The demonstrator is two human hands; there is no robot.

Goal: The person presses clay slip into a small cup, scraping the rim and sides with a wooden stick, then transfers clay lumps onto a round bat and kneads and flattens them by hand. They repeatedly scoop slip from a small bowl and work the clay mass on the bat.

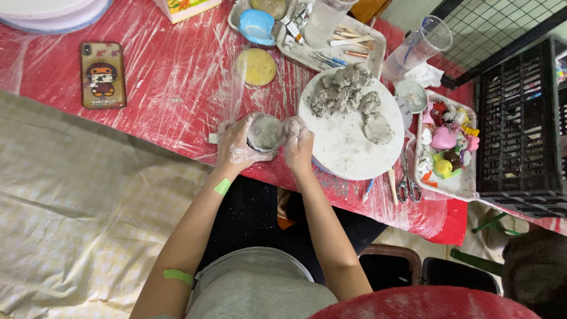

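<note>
- A person sat at a red table [177, 77] covered in clear plastic sheeting, seen from above by a camera worn on the head.
- Both hands were smeared with wet grey clay and met just over the near edge of the table.
- The left hand [236, 146] wrapped around the left side of a small round clay bowl [265, 132], fingers curled against its wall.
- The right hand [299, 145] pressed against the bowl's right side, so the bowl was grasped between the two hands.
- The bowl's open mouth faced up toward the camera; its inside looked smooth and grey.
- Just to the right of the hands lay a round white board [348, 147], touching the table edge.
- On the far part of that board sat a heap of grey clay lumps [341, 88], with two smaller lumps beside it.
- Beyond the hands lay a flat yellow sponge [256, 66].
- A phone [103, 75] in a cartoon case lay face down, well apart to the left.
- At the far side stood a tray of tools and paint tubes [348, 44], and near it a clear plastic cup [418, 46] tilted on its side.
- A tray of small coloured figurines [446, 145] sat to the right of the board, with scissors [407, 186] just beside it.
- A black crate [520, 118] stood at the far right.
</note>
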